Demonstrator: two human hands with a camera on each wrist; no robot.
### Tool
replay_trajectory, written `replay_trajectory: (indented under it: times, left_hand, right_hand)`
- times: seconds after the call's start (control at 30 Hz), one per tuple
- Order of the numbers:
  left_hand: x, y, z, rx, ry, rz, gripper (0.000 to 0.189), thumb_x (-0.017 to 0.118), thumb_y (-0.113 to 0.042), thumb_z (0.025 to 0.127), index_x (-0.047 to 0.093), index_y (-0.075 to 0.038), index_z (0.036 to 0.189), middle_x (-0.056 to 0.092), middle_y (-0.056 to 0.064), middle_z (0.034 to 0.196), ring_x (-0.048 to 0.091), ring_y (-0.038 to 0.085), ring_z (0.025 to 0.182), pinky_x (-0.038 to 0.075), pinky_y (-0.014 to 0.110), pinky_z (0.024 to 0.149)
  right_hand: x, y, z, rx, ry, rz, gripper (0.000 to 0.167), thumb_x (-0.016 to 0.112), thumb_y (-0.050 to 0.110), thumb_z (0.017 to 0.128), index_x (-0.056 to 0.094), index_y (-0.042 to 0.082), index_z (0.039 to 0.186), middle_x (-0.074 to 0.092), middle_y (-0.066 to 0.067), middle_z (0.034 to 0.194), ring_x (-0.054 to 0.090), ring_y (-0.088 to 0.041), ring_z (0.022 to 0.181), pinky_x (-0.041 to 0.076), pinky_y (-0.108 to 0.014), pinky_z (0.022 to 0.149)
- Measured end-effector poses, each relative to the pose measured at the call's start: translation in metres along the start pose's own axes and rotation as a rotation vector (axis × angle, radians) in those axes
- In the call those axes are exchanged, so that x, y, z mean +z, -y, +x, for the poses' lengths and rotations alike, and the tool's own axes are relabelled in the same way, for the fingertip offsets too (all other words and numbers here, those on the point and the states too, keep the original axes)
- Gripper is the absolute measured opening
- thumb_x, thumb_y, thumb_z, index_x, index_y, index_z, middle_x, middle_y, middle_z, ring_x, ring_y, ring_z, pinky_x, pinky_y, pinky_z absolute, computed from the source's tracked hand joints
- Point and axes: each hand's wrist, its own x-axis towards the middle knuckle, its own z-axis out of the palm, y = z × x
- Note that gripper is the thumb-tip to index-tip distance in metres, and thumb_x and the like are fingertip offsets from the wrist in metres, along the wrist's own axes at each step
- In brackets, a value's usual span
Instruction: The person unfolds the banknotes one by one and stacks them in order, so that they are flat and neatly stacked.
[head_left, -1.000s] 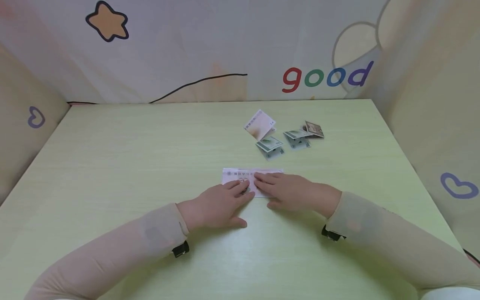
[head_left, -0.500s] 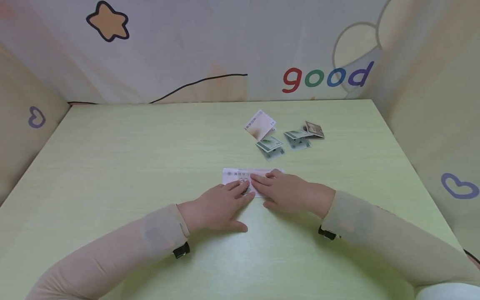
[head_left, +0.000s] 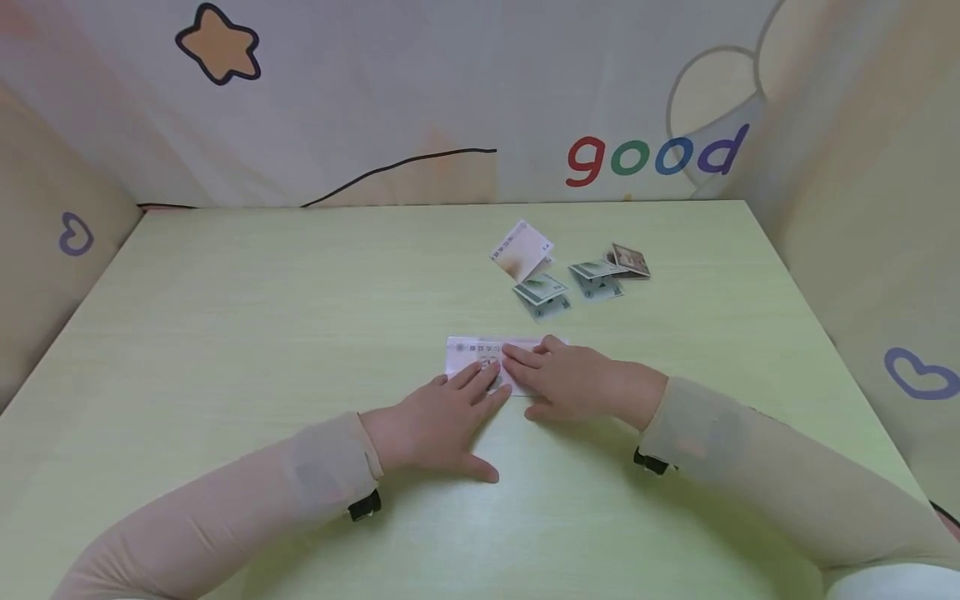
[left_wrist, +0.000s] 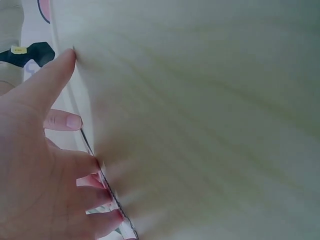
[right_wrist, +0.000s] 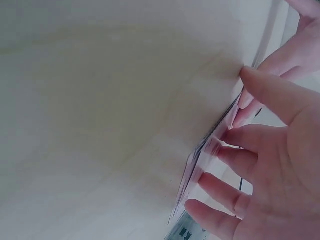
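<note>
A pale pink banknote (head_left: 457, 350), lengthwise and apparently folded, lies on the table in the middle of the head view. My left hand (head_left: 435, 425) rests its fingertips on the note's left and middle part, thumb spread away on the tabletop. From the other side my right hand (head_left: 577, 382) presses straight fingers on its right half, covering much of that end. The fingertips of the two hands almost meet. Seen edge-on in the right wrist view, the banknote (right_wrist: 205, 155) has layers slightly apart at one end. The left wrist view shows the left fingers (left_wrist: 85, 162) along its edge.
Beyond the hands stand several folded notes: a pink one (head_left: 522, 250), a green one (head_left: 542, 296), another green one (head_left: 597, 279) and a brown one (head_left: 632, 260). The pale green table (head_left: 262, 308) is bounded by printed cloth walls (head_left: 360, 92) at the back and sides.
The right hand has slid a little left along the banknote. My left thumb has spread further down, toward the near side. The folded notes stay where they were.
</note>
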Motion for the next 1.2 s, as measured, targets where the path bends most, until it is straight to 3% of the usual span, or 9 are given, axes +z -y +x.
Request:
replay_trajectory:
  times: [0.3,0.73,1.0,1.2]
  left_hand:
    - [0.0001,-0.0012,-0.0002,0.005,0.018,-0.004,0.103,0.046,-0.076,0.077,0.012,-0.012,0.15,0.002,0.013,0.155,0.003,0.033,0.14,0.022,0.051,0.107]
    - [-0.0002,-0.0015,0.0003,0.023,0.011,0.022,0.102,0.046,-0.075,0.077,0.015,-0.01,0.15,0.004,0.015,0.155,0.006,0.034,0.14,0.022,0.045,0.109]
    - [-0.0001,-0.0002,-0.0001,0.034,0.004,0.023,0.102,0.046,-0.075,0.077,0.016,-0.01,0.15,0.005,0.015,0.154,0.006,0.034,0.14,0.021,0.044,0.109]
    - [0.0011,0.0003,0.0007,0.045,-0.004,0.043,0.102,0.046,-0.075,0.078,0.016,-0.009,0.149,0.006,0.012,0.155,0.005,0.033,0.14,0.016,0.041,0.111]
  right_hand:
    - [-0.0064,-0.0025,0.004,0.012,0.027,-0.026,0.076,0.056,0.047,0.09,0.025,0.007,0.147,0.016,-0.006,0.154,0.04,-0.029,0.112,0.045,-0.035,0.083]
    - [-0.0054,-0.0046,0.0069,0.021,0.012,-0.021,0.074,0.055,0.048,0.09,0.028,0.009,0.147,0.02,-0.005,0.153,0.042,-0.029,0.111,0.046,-0.035,0.079]
    - [-0.0036,-0.0003,0.0074,0.035,0.005,-0.058,0.074,0.053,0.049,0.09,0.028,0.008,0.146,0.017,-0.007,0.154,0.042,-0.032,0.117,0.046,-0.038,0.088]
    - [-0.003,-0.0005,0.0083,0.038,-0.002,-0.066,0.073,0.053,0.05,0.09,0.03,0.008,0.146,0.019,-0.006,0.154,0.043,-0.03,0.11,0.047,-0.034,0.08]
